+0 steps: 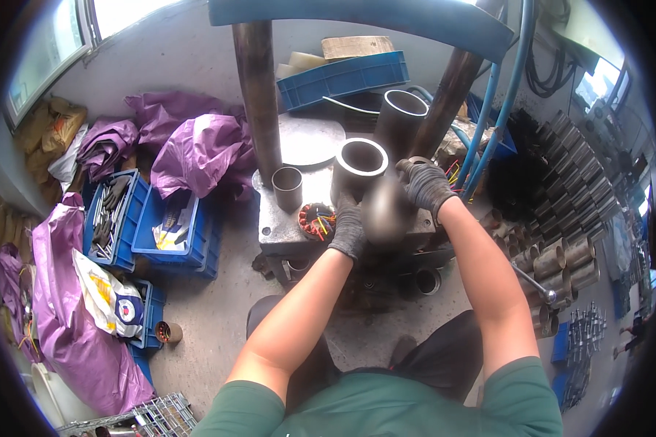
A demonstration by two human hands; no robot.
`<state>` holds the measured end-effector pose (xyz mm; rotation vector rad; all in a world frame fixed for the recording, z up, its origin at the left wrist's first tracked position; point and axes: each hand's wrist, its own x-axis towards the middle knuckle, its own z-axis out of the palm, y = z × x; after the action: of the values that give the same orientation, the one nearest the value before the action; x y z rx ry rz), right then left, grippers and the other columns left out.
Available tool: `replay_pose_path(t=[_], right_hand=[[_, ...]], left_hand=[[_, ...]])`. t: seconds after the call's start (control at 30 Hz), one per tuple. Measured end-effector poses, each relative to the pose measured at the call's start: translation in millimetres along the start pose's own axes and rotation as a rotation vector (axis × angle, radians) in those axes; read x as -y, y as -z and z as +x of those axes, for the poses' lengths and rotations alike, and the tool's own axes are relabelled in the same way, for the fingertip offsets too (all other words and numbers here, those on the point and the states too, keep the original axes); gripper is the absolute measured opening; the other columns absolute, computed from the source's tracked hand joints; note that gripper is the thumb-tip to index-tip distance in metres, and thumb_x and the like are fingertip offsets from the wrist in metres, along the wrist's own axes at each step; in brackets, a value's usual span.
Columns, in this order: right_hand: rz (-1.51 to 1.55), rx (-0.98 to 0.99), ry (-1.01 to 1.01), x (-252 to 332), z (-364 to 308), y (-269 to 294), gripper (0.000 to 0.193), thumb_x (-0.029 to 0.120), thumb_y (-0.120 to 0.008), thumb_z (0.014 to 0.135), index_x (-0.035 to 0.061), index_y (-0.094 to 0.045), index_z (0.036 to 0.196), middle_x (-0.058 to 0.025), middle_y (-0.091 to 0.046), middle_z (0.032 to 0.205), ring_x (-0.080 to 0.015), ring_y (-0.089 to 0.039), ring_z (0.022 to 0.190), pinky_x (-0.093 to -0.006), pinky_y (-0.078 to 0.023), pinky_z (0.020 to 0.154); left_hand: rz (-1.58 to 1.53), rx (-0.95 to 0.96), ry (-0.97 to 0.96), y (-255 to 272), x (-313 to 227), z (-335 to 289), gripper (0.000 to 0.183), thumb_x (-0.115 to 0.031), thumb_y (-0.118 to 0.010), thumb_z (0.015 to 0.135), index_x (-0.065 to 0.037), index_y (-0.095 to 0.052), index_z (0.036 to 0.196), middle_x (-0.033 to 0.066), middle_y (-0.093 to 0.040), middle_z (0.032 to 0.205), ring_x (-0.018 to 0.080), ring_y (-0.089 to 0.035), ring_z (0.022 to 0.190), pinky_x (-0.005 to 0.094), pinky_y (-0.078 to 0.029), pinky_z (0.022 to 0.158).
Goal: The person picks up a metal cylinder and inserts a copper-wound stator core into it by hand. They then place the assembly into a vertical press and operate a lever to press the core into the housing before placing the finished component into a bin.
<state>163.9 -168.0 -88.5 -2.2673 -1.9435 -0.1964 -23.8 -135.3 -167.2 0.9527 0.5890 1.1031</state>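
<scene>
Both my hands wear dark grey knit gloves. My left hand (pixel 348 227) is in front of a thick-walled metal cylinder (pixel 362 156) on the press table (pixel 277 226); its fingers are partly hidden, and what they hold cannot be made out. To its right, my right hand (pixel 428 188) has its fingers curled at the upper end of a rounded metal piece (pixel 386 211), smeared by motion between the hands. Left of my left hand lies a wound stator (pixel 316 221) with red, yellow and blue wires. A thin-walled metal tube (pixel 287 189) stands behind the stator.
Two steel columns (pixel 257 95) carry a blue crossbeam (pixel 357 16) over the table. Another dark cylinder (pixel 401 116) stands behind. Blue crates (pixel 171 251) and purple sacks (pixel 204 153) fill the left. Stacked metal tubes (pixel 561 262) line the right. A small wound stator (pixel 169 332) sits on the floor.
</scene>
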Motion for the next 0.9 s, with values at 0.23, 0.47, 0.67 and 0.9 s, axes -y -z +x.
replay_pose_path(t=[0.23,0.47,0.67,0.9], right_hand=[[0.050,-0.195,0.071,18,1,-2,0.046,0.026,-0.072,0.093,0.0067,-0.066,0.134,-0.0192,-0.075,0.113,-0.0380,-0.072,0.108,-0.0483,-0.056,0.097],[0.384,-0.557,0.211,2,-53,11,0.041,0.014,-0.078,0.092,0.0030,-0.066,0.130,-0.0178,-0.075,0.109,-0.0322,-0.074,0.098,-0.0423,-0.060,0.086],[1.213,-0.231,-0.291,6,-147,-51,0.037,0.019,-0.076,0.099,0.0000,-0.066,0.129,-0.0072,-0.071,0.115,-0.0118,-0.067,0.091,-0.0269,-0.058,0.072],[1.012,0.168,-0.122,18,-158,-67,0.064,0.051,-0.059,0.108,-0.0019,-0.059,0.145,-0.0257,-0.067,0.136,-0.0426,-0.063,0.128,-0.0439,-0.049,0.110]], left_hand=[[0.590,0.075,-0.135,32,49,52,0.075,-0.019,-0.075,0.091,0.004,-0.040,0.153,0.0277,-0.053,0.145,0.0366,-0.061,0.124,0.0430,-0.050,0.108],[1.195,0.290,-0.269,25,-35,-31,0.043,-0.027,-0.073,0.097,-0.005,-0.061,0.131,0.0216,-0.065,0.128,0.0394,-0.068,0.113,0.0505,-0.055,0.100],[1.470,0.193,-0.315,67,-55,-32,0.047,-0.023,-0.077,0.092,-0.003,-0.061,0.131,0.0235,-0.067,0.125,0.0383,-0.070,0.111,0.0485,-0.056,0.100],[1.616,0.170,-0.141,82,-60,-29,0.057,-0.024,-0.079,0.091,-0.013,-0.058,0.143,0.0180,-0.073,0.125,0.0364,-0.072,0.114,0.0477,-0.057,0.098]])
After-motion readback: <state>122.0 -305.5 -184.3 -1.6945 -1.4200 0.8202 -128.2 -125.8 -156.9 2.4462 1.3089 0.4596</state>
